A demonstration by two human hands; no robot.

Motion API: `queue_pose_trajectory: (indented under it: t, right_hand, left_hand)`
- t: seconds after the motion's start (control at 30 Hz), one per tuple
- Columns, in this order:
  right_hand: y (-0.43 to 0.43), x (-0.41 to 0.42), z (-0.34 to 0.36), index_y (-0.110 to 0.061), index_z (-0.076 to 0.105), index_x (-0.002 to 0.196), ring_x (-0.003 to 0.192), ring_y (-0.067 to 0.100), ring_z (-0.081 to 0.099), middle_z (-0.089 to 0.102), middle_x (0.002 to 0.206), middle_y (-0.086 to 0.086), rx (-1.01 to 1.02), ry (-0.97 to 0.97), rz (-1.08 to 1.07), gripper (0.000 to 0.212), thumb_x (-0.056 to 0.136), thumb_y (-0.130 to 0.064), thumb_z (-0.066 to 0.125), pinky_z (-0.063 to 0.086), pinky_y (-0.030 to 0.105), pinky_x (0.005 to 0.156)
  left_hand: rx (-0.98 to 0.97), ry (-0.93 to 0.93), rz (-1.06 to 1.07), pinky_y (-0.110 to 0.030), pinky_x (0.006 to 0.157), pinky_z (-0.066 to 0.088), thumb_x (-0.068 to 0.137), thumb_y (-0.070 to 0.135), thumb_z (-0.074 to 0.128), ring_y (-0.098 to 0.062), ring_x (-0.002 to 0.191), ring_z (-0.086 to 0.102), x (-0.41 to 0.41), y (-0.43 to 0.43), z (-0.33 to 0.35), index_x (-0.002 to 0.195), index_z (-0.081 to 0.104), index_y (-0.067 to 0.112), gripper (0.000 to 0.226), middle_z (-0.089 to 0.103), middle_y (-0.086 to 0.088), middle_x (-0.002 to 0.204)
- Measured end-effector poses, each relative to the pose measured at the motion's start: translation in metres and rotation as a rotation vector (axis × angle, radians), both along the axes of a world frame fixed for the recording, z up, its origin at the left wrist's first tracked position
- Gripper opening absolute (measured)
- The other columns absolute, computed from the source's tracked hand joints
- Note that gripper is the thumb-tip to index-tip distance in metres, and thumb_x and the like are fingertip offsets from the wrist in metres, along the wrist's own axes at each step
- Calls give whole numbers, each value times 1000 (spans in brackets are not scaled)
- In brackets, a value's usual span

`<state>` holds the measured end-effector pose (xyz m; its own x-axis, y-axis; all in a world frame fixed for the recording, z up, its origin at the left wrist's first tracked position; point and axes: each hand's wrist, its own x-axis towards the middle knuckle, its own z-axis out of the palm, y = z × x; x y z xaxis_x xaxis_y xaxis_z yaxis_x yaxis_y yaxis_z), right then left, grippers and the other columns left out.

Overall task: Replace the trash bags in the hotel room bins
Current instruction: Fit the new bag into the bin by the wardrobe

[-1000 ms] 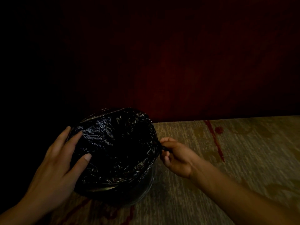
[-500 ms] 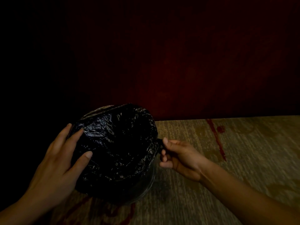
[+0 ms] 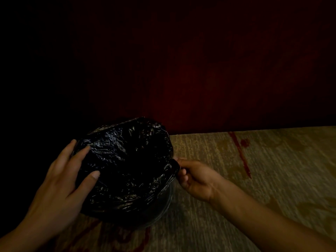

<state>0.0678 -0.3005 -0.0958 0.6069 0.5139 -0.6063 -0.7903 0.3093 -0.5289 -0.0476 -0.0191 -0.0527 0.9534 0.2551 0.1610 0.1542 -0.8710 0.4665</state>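
A crinkled black trash bag (image 3: 127, 166) lines a small round bin (image 3: 164, 202), its edge folded over the rim; only a sliver of the bin's dark wall shows at the lower right. My left hand (image 3: 61, 184) lies flat on the bag's left side, fingers spread, pressing the plastic against the rim. My right hand (image 3: 194, 177) is at the bin's right edge, its fingertips pinching a small gathered bit of the bag at the rim.
The bin stands on a beige carpet (image 3: 254, 179) with red streaks. A dark red wall or panel (image 3: 200, 79) rises right behind it. Deep shadow hides the space left of the bin.
My right hand has shifted slightly along the bin's right rim, from a closed fist to a fingertip pinch on the bag's edge. The left hand has stayed put on the bag.
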Motion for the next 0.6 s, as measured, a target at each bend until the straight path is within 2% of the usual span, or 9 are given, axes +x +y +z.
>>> queue_pose_trajectory:
  t: [0.07, 0.13, 0.27, 0.37, 0.5, 0.6]
  right_hand:
    - [3, 0, 3, -12, 59, 88, 42, 3, 45, 53, 64, 0, -94, -86, -47, 6, 93, -9, 62, 36, 15, 35]
    - [6, 0, 6, -9, 55, 91, 42, 8, 46, 54, 60, 3, -203, -222, -115, 11, 91, -4, 64, 39, 20, 35]
    - [4, -3, 8, 3, 62, 92, 47, 16, 58, 62, 60, 7, -437, -586, -104, 13, 91, -8, 68, 53, 30, 46]
    - [-1, -4, 9, 0, 69, 91, 59, 23, 67, 71, 71, 13, -512, -736, -71, 15, 90, -15, 69, 61, 37, 58]
    - [-4, -6, 9, -4, 75, 89, 73, 27, 71, 75, 81, 12, -479, -794, -16, 22, 91, -24, 67, 62, 47, 74]
    - [-10, -5, 9, -8, 76, 95, 84, 25, 73, 76, 92, 11, -437, -777, 59, 31, 78, -35, 76, 60, 48, 83]
  left_hand:
    - [7, -6, 2, -51, 116, 20, 75, 91, 14, -6, 146, 7, -1, 1, -1, 150, 27, 38, 93, 2, 26, 158]
    - [3, -10, -2, -52, 116, 21, 75, 91, 14, -10, 148, 9, 0, 2, -2, 150, 27, 38, 93, 1, 27, 157]
    - [-15, -30, -22, -53, 115, 22, 75, 90, 17, -14, 148, 11, -1, 3, -2, 149, 30, 37, 92, 1, 31, 156]
    - [-15, -28, -18, -52, 116, 21, 75, 90, 16, -11, 148, 9, -1, 5, -5, 149, 29, 38, 91, 2, 27, 159]
    - [-19, -9, -21, -55, 116, 22, 77, 89, 17, -13, 150, 7, 0, 6, -8, 149, 26, 41, 88, 0, 22, 162]
    - [-9, -16, -23, -52, 116, 20, 77, 88, 18, -7, 148, 4, 1, 8, -10, 150, 25, 42, 86, -1, 25, 161]
